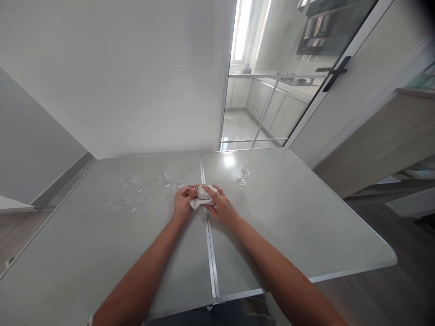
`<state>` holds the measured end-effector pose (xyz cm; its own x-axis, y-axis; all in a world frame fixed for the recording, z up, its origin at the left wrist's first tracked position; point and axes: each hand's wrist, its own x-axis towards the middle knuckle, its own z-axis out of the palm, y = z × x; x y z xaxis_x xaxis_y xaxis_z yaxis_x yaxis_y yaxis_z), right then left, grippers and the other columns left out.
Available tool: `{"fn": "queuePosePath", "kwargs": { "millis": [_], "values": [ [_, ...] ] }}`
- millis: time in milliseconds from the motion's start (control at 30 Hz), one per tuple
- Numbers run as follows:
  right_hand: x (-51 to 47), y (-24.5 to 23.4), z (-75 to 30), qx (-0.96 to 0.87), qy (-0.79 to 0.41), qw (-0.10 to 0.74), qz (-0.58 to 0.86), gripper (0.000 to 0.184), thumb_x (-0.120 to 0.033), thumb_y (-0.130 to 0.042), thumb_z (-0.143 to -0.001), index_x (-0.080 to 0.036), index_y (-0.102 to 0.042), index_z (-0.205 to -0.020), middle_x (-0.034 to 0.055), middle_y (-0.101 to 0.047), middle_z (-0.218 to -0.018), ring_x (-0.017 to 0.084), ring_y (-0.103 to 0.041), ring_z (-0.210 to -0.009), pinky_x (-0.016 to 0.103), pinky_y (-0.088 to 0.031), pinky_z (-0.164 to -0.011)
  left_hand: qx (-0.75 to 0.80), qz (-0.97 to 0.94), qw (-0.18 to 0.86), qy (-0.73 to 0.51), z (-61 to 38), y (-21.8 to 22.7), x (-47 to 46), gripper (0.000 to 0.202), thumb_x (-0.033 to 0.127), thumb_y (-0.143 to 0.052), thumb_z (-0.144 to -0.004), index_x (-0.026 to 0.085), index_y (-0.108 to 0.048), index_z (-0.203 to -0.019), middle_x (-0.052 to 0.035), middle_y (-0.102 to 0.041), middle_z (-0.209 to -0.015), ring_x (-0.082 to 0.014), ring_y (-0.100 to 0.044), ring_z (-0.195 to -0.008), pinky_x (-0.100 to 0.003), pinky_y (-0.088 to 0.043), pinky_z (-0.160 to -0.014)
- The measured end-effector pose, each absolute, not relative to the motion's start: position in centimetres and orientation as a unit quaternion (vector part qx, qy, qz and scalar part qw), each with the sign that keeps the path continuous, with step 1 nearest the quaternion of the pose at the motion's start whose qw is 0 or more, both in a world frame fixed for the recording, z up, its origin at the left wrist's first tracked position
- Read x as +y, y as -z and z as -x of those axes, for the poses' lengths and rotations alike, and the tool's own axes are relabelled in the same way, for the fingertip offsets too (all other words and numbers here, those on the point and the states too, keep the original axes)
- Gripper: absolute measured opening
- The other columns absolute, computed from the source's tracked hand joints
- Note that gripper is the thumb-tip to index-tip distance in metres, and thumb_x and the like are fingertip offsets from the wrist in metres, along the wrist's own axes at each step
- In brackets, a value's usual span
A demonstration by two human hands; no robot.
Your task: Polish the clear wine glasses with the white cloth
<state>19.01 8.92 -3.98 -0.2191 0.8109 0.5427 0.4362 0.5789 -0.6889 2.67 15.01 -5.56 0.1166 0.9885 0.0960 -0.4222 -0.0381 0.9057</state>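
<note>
Both hands, left hand (183,201) and right hand (219,206), grip closed around probably a cloth-wrapped glass (204,194).

We hold a wine glass (203,192) on its side over the middle seam of the grey table (306,235). Our right hand (221,207) presses a white cloth (200,203) around its bowl, while our left hand (182,203) pinches the stem. At two o'clock from our hands stands a second glass (242,174), apart. At ten o'clock several more glasses (136,192) lie spread out.
</note>
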Motion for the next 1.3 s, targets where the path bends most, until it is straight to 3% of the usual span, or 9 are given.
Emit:
{"fn": "queuePosePath", "kwargs": {
  "millis": [100, 233, 400, 500, 633, 900, 1033, 1200, 1300],
  "values": [
    [8.9, 3.7, -19.1, -0.669, -0.28, 0.527, 0.444, 0.05, -0.038, -0.062, -0.094, -0.027, -0.052, -0.141, 0.0064, -0.07, -0.109, 0.02, -0.066, -0.092, 0.038, -0.052, -0.09, 0.293, -0.422, 0.628, -0.584, -2.8, 5.5, 14.9, 0.038, 0.047, -0.087, -0.068, 0.017, -0.073, -0.085, -0.0028, -0.072, -0.08, -0.0128, -0.065, -0.068, -0.023, -0.051, -0.062],
    [9.6, 3.2, -19.6, -0.439, -0.476, 0.628, 0.431, 0.058, -0.053, -0.065, -0.089, -0.026, -0.049, -0.139, -0.0007, -0.066, -0.084, 0.014, -0.059, -0.066, 0.025, -0.049, -0.062, 0.277, -0.454, 0.623, -0.574, -3.3, 4.9, 14.3, 0.037, 0.04, -0.087, -0.071, 0.02, -0.073, -0.1, -0.0095, -0.074, -0.111, -0.0216, -0.07, -0.1, -0.034, -0.057, -0.086],
    [10.4, 3.6, -20.4, -0.431, -0.545, 0.6, 0.398, 0.072, -0.054, -0.07, -0.085, -0.024, -0.043, -0.145, -0.0008, -0.066, -0.082, 0.013, -0.059, -0.066, 0.024, -0.049, -0.061, 0.347, -0.476, 0.555, -0.587, -3.2, 4.9, 14.2, 0.03, 0.033, -0.09, -0.066, 0.017, -0.074, -0.086, -0.0111, -0.077, -0.098, -0.0267, -0.072, -0.098, -0.04, -0.058, -0.087],
    [10.1, 3.9, -20.4, -0.558, -0.445, 0.553, 0.43, 0.083, -0.044, -0.078, -0.079, -0.026, -0.04, -0.151, 0.0011, -0.069, -0.09, 0.016, -0.06, -0.074, 0.028, -0.051, -0.071, 0.36, -0.422, 0.574, -0.602, -2.9, 5.4, 14.7, 0.035, 0.033, -0.091, -0.063, 0.017, -0.074, -0.087, -0.0108, -0.078, -0.097, -0.025, -0.074, -0.092, -0.037, -0.058, -0.081],
    [9.8, 4.3, -20.2, -0.651, -0.266, 0.523, 0.482, 0.061, -0.036, -0.077, -0.079, -0.029, -0.06, -0.137, 0.0059, -0.07, -0.11, 0.023, -0.059, -0.099, 0.037, -0.05, -0.09, 0.349, -0.369, 0.621, -0.597, -2.6, 5.8, 15.1, 0.036, 0.032, -0.093, -0.061, 0.015, -0.073, -0.086, -0.0102, -0.078, -0.098, -0.0161, -0.07, -0.071, -0.03, -0.056, -0.069],
    [10.3, 3.4, -20.8, -0.433, -0.461, 0.643, 0.432, 0.051, -0.053, -0.069, -0.086, -0.023, -0.056, -0.125, -0.0015, -0.061, -0.08, 0.014, -0.056, -0.067, 0.025, -0.047, -0.063, 0.346, -0.449, 0.603, -0.562, -3.1, 5.0, 14.4, 0.034, 0.033, -0.091, -0.063, 0.017, -0.068, -0.083, -0.0056, -0.075, -0.082, -0.0192, -0.072, -0.076, -0.033, -0.059, -0.074],
    [10.5, 2.7, -22.0, -0.423, -0.387, 0.651, 0.497, 0.046, -0.053, -0.067, -0.086, -0.023, -0.057, -0.119, 0.0002, -0.062, -0.083, 0.016, -0.057, -0.072, 0.026, -0.048, -0.065, 0.331, -0.498, 0.606, -0.525, -3.4, 4.6, 13.7, 0.038, 0.036, -0.088, -0.069, 0.019, -0.064, -0.093, -0.0049, -0.074, -0.087, -0.0177, -0.069, -0.069, -0.036, -0.061, -0.068],
    [10.3, 1.7, -22.9, -0.438, -0.32, 0.648, 0.535, 0.038, -0.049, -0.068, -0.086, -0.024, -0.057, -0.113, -0.0009, -0.058, -0.082, 0.016, -0.055, -0.07, 0.026, -0.046, -0.063, 0.332, -0.586, 0.568, -0.474, -3.5, 4.4, 13.0, 0.034, 0.035, -0.087, -0.069, 0.02, -0.068, -0.092, -0.0052, -0.068, -0.092, -0.0157, -0.064, -0.077, -0.025, -0.056, -0.064],
    [10.0, 1.2, -22.8, -0.45, -0.322, 0.642, 0.531, 0.036, -0.047, -0.07, -0.085, -0.024, -0.057, -0.109, -0.0025, -0.056, -0.078, 0.015, -0.053, -0.067, 0.025, -0.044, -0.059, 0.356, -0.641, 0.51, -0.45, -3.8, 4.5, 12.8, 0.029, 0.038, -0.084, -0.073, 0.021, -0.074, -0.094, -0.0022, -0.064, -0.08, -0.0128, -0.06, -0.067, -0.022, -0.051, -0.058]
  ]
}}
